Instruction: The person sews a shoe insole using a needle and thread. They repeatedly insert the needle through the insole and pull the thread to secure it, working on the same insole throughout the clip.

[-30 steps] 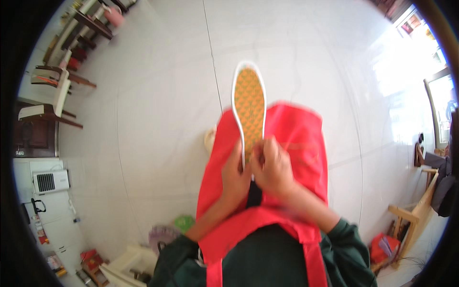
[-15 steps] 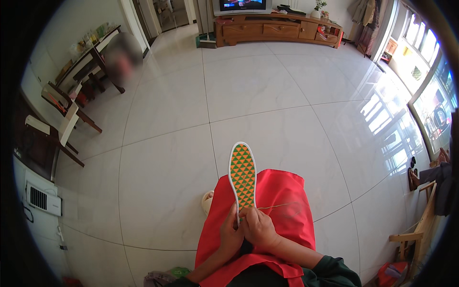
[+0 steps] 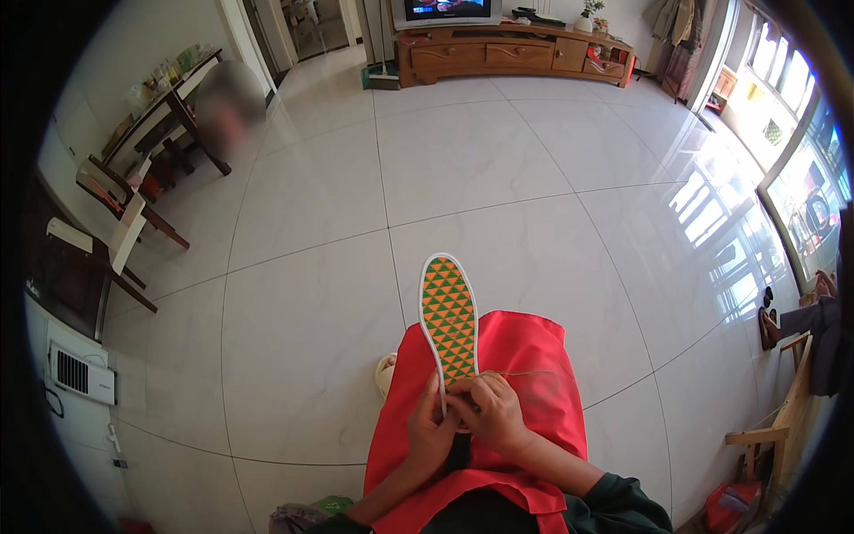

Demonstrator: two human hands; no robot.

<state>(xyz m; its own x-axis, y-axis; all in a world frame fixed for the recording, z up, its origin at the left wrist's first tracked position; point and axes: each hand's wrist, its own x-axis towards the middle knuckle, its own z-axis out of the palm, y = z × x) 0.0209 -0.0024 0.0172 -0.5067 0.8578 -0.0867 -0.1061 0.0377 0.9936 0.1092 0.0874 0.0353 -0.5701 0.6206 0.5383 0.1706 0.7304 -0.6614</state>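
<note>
Both hands sit at the heel end of the patterned insole [image 3: 449, 320], which rests on my red apron [image 3: 525, 356] over my lap, toe pointing away. Left hand [image 3: 429, 433] grips the insole's edge; right hand [image 3: 492, 412] pinches near the thin thread [image 3: 525, 374], though I can't make out a needle. I judge the thread could snag or tangle, or a fingertip get pricked.

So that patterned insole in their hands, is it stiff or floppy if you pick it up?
Probably fairly stiff: the insole juts out past the knees, held only at its heel end by the left hand and right hand, without visibly drooping. It looks thin and flat, so likely light. The thread trailing over the red apron would be limp.
</note>
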